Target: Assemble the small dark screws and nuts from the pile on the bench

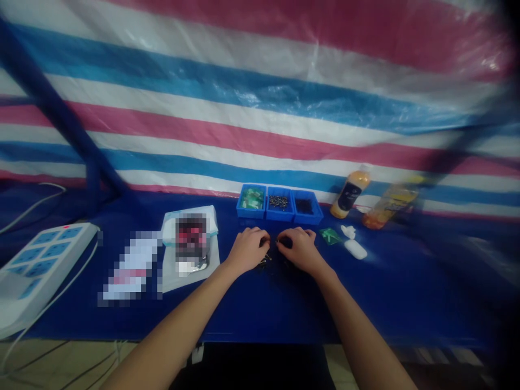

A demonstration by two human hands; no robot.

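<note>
My left hand (246, 248) and my right hand (298, 247) rest close together on the blue table top (365, 292), knuckles up and fingers curled inward. Each seems to pinch something small and dark between the fingertips, too tiny to name. A few small dark and metallic parts (266, 262) lie scattered on the cloth just below and between the hands. Right behind the hands stand three joined blue bins (279, 204): the left holds greenish pieces, the middle small metal screws, the right dark parts.
A white power strip (38, 265) with cable lies at the left edge. White packets and a plastic bag (190, 244) lie left of the hands. Two orange bottles (351, 192) stand at the back right, with a green packet (330, 235) and white case (355, 248) nearby. A striped tarp hangs behind.
</note>
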